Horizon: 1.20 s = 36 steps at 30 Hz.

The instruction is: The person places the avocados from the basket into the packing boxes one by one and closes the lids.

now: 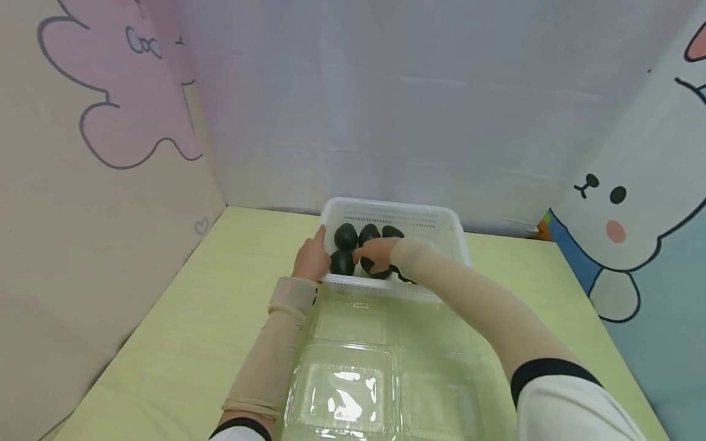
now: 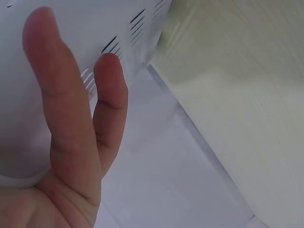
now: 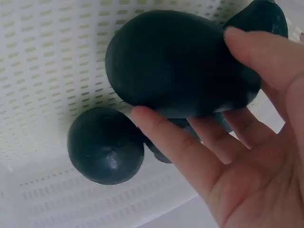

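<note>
A white perforated plastic basket [image 1: 427, 217] holds several dark green avocados, among them one avocado [image 1: 345, 236] at the back left and another [image 1: 342, 263] at the front left. Inside the basket, my right hand [image 1: 380, 251] grips an avocado [image 3: 175, 61], thumb on one side and fingers on the other. A rounder-looking avocado [image 3: 105, 145] lies close to the index fingertip in the right wrist view. My left hand [image 1: 311, 258] rests against the basket's left side near the rim. Its fingers [image 2: 71, 109] extend along the slotted outer wall in the left wrist view.
In front of the basket lies a clear plastic tray [image 1: 398, 392] with several compartments, on a pale yellow-green table [image 1: 182, 343]. A white cloth wall [image 1: 386, 122] rises behind the basket. Printed cartoon panels stand at both sides.
</note>
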### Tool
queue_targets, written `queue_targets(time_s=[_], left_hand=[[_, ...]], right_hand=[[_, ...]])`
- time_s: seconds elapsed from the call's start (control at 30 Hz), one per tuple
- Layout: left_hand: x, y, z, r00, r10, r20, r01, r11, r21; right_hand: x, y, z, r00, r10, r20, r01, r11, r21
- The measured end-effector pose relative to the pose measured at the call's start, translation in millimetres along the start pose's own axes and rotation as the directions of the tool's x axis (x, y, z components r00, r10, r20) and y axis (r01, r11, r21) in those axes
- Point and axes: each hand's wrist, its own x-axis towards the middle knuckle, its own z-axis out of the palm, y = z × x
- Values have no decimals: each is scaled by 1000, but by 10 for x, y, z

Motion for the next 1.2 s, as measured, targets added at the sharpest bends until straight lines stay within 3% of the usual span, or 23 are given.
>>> queue_targets(time_s=[0.2, 0.47, 0.73, 1.2], left_hand=[[3, 14, 6, 1000, -12, 2, 12, 1000, -14], [-6, 3, 21, 1000, -14, 15, 14, 1000, -16], [6, 3, -12, 1000, 4, 5, -4, 1000, -13], [43, -16, 15, 1000, -8, 29, 9, 1000, -17]], right_hand=[[-82, 89, -7, 999, 46, -16, -45, 997, 69], [-252, 217, 18, 999, 33, -29, -29, 991, 133], [-343, 343, 16, 992, 6, -126, 21, 977, 210], [-527, 393, -58, 977, 32, -209, 22, 967, 255]])
